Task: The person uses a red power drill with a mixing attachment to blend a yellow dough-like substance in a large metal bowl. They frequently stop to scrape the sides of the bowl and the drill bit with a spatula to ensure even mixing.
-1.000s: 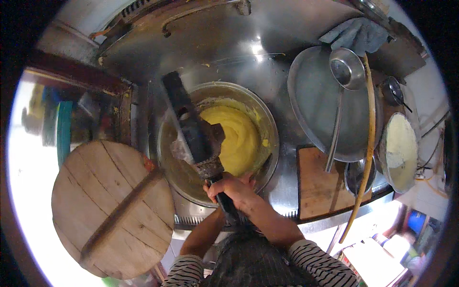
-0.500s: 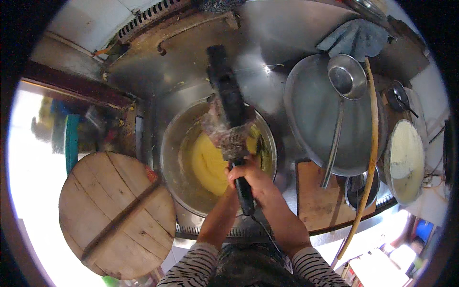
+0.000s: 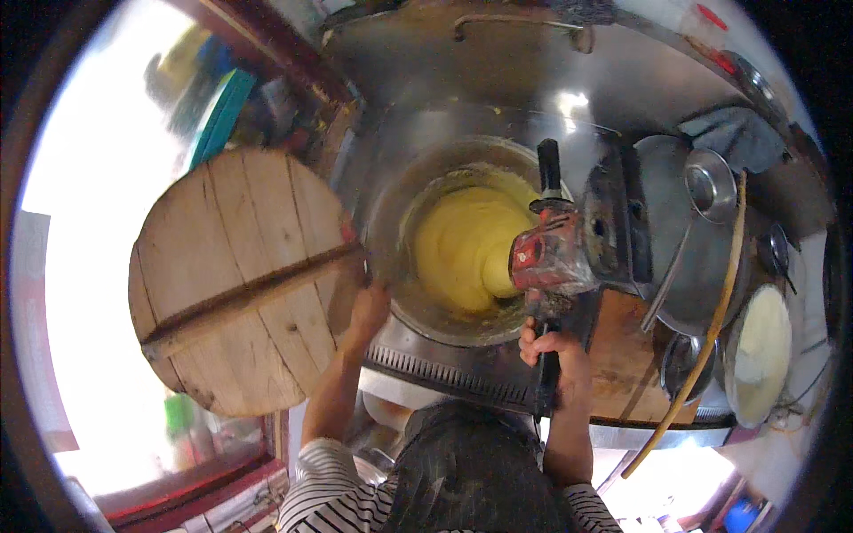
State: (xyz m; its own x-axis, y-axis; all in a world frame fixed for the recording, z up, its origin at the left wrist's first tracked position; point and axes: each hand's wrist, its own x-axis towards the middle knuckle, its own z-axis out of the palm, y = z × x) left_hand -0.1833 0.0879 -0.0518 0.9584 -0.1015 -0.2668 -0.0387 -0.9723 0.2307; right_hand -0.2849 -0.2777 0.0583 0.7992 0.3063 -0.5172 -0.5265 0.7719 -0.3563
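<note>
My right hand [image 3: 562, 354] is wrapped round the black rear handle of a red and black power tool [image 3: 555, 249], which lies tilted over the right side of a deep metal pot [image 3: 395, 306]. Thick yellow batter [image 3: 458, 235] fills the pot's bottom, and the tool's front end, coated in yellow, points into it. Its upper side handle stands free. My left hand [image 3: 370, 311] is off the tool, at the pot's left rim, where the edge of a round wooden lid [image 3: 235, 240] meets it. The left fingers are mostly hidden, so whether they grip lid or rim cannot be told.
Right of the pot stands a large metal basin [image 3: 675, 298] with a ladle [image 3: 711, 182] and a long wooden stick [image 3: 730, 266] across it. A wooden board [image 3: 622, 355], a small metal bowl [image 3: 680, 364] and an oval basin of pale powder [image 3: 762, 346] are nearer the right edge.
My left hand has let go of the tool and moved left to the pot's rim and lid. The tool has tipped over to the right in my right hand. My view has turned left.
</note>
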